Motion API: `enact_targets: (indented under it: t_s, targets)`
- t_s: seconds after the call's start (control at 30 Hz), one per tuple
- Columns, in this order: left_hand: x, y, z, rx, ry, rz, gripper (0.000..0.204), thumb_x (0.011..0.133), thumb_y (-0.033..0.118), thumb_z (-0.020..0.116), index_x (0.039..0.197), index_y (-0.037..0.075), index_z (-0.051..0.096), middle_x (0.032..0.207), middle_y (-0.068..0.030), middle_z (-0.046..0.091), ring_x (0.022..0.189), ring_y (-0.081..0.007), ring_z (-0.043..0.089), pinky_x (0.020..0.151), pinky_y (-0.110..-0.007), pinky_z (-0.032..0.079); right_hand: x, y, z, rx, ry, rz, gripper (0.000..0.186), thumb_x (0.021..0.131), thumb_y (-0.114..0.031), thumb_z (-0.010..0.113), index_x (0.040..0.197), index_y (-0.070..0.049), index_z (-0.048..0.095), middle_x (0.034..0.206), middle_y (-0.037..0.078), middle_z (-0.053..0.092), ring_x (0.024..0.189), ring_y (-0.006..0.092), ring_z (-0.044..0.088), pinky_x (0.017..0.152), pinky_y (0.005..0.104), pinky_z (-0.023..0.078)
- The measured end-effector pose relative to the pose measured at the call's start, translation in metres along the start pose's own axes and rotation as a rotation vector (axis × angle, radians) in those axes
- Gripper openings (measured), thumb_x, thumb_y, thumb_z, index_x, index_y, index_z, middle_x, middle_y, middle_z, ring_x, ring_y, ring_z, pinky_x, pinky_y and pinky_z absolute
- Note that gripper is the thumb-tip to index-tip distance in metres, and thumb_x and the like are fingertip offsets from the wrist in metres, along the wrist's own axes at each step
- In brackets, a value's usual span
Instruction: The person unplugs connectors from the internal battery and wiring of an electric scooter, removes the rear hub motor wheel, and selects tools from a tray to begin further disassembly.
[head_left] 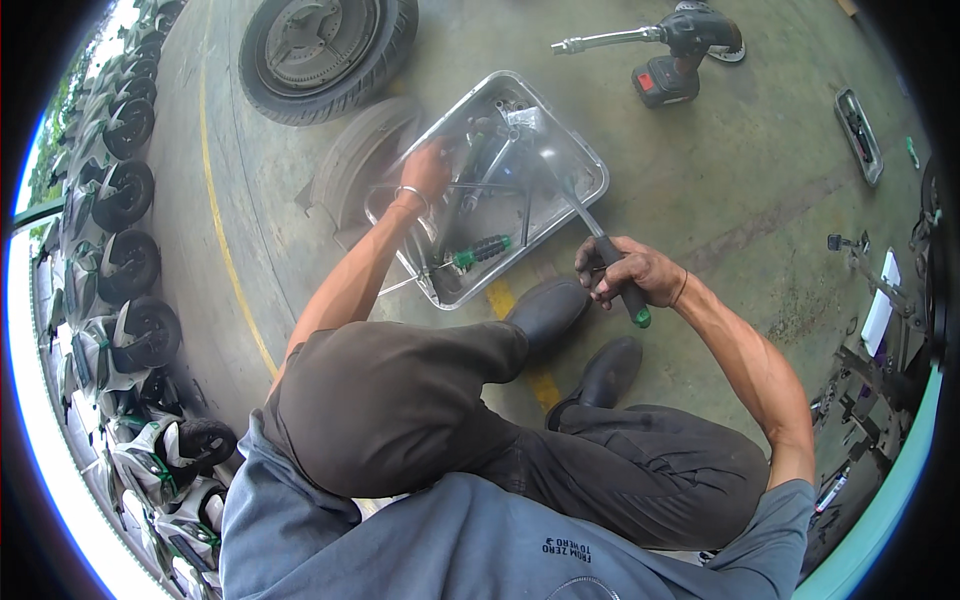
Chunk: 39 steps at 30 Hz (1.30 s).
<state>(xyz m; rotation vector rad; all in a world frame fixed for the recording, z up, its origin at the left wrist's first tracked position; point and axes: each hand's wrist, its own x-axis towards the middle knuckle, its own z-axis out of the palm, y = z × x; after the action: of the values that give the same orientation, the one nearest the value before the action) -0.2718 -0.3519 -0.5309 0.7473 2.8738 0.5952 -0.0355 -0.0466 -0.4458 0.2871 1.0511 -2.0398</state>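
Grey shirt (pixel 440 550) nearest; dark tool handle (pixel 606 250) inside curled right fingers (pixel 630 266).

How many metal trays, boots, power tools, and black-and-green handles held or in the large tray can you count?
Metal trays: 2 (large tray, small tray)
Boots: 2
Power tool: 1
Black-and-green handles: 2 (held handle, loose handle)
Total: 7

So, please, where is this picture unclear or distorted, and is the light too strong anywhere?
Head view: a milky haze softens the left hand and much of the metal tray, while the right hand looks clearer; head view: the picture's left edge burns out to white; head view: the yellow floor line bows, and the corners go black.
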Motion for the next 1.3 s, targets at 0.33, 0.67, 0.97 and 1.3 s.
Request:
enact_targets:
  t_s: [0.33,0.67,0.97,1.3]
  targets:
    - [0.043,0.041,0.013,0.278,-0.399,-0.118,0.051,0.079,0.012,0.064,0.129,0.017,0.057,0.116,-0.0184,0.062,0.107,-0.0362,0.059,0.09,-0.045,0.048,-0.036,0.029,-0.015,0.014,0.131,-0.044,0.036,0.069,-0.003,0.059,0.104,0.001,0.056,0.09,0.01,0.061,0.075,0.0183,0.063,0.067,0.031,0.052]
    - [0.033,0.01,0.017,0.125,-0.143,0.018,0.025,0.078,0.018,0.067,0.101,0.009,0.064,0.108,-0.0131,0.063,0.096,-0.0352,0.062,0.082,-0.043,0.05,-0.04,0.027,-0.027,0.093,0.138,-0.093,0.038,0.068,0.0,0.058,0.106,0.001,0.054,0.092,0.012,0.059,0.077,0.0189,0.063,0.068,0.0327,0.053]
    - [0.036,0.024,0.007,0.093,-0.178,0.05,0.035,0.071,0.001,0.06,0.105,0.007,0.061,0.1,-0.0192,0.067,0.097,-0.0373,0.063,0.083,-0.044,0.049,-0.022,0.014,-0.015,0.082,0.097,-0.051,0.032,0.074,0.0,0.061,0.105,0.001,0.052,0.09,0.01,0.056,0.076,0.0181,0.062,0.062,0.0317,0.054]
    - [0.027,0.007,0.016,0.227,-0.215,-0.234,0.042,0.078,0.019,0.065,0.117,0.003,0.06,0.111,-0.0289,0.059,0.105,-0.0423,0.058,0.092,-0.043,0.048,-0.026,0.002,0.005,-0.213,0.221,-0.091,0.045,0.083,-0.035,0.074,0.101,0.0,0.052,0.066,0.002,0.052,0.049,0.0109,0.055,0.038,0.0239,0.045]
